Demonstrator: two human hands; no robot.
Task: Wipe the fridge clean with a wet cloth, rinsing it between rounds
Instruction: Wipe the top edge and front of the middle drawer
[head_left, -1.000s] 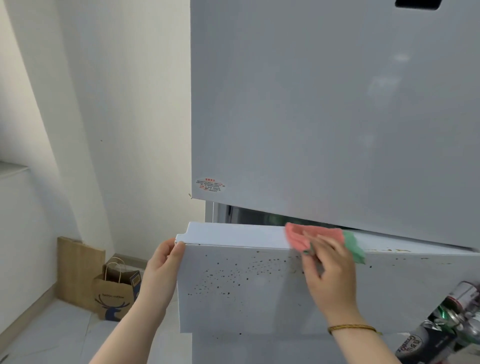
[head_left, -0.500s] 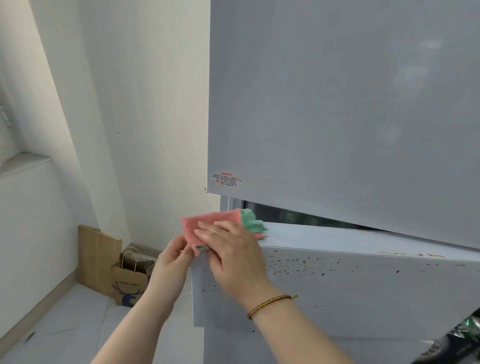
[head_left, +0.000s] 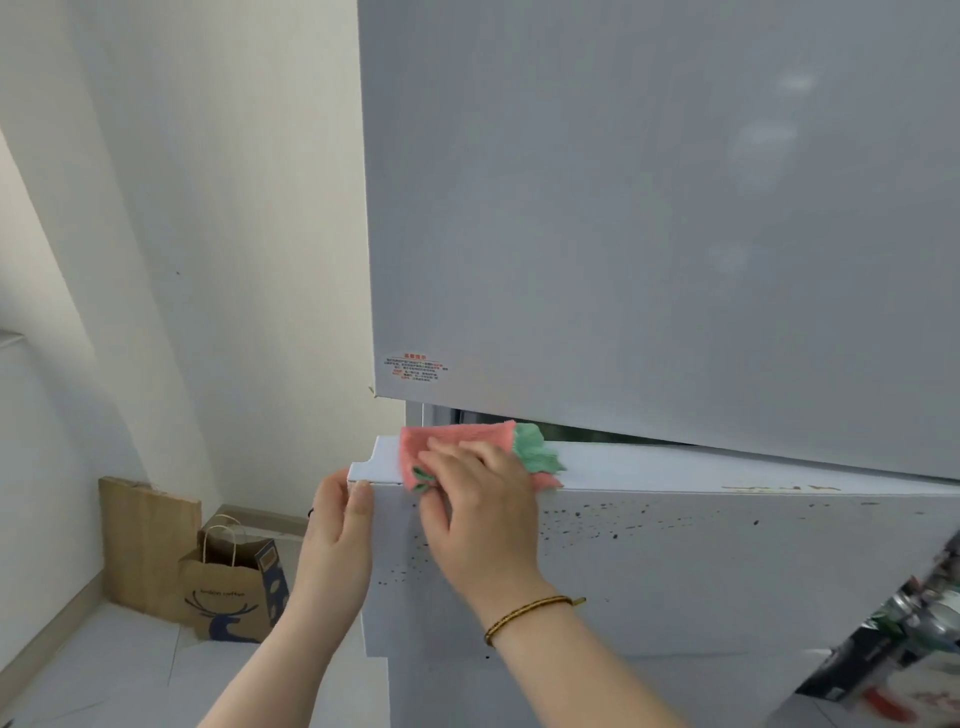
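The fridge's upper door (head_left: 649, 208) is showing a smooth, glossy grey skin, throwing back soft patches of light. The drawer front (head_left: 727, 571) below is looking equally smooth but duller — dark specks are dotting it toward its upper left corner. The cloth (head_left: 457, 432) on its top edge is reading as soft, nubby fabric. Against the matt painted wall (head_left: 234, 208), a brown paper bag (head_left: 228, 597) is looking creased and dull, the board (head_left: 145, 540) behind it grainy wood — floor tiles (head_left: 104, 675) are shining faintly.

pink-and-green cloth (head_left: 457, 441), white black-speckled fridge drawer (head_left: 675, 561), brown paper bag (head_left: 234, 592)
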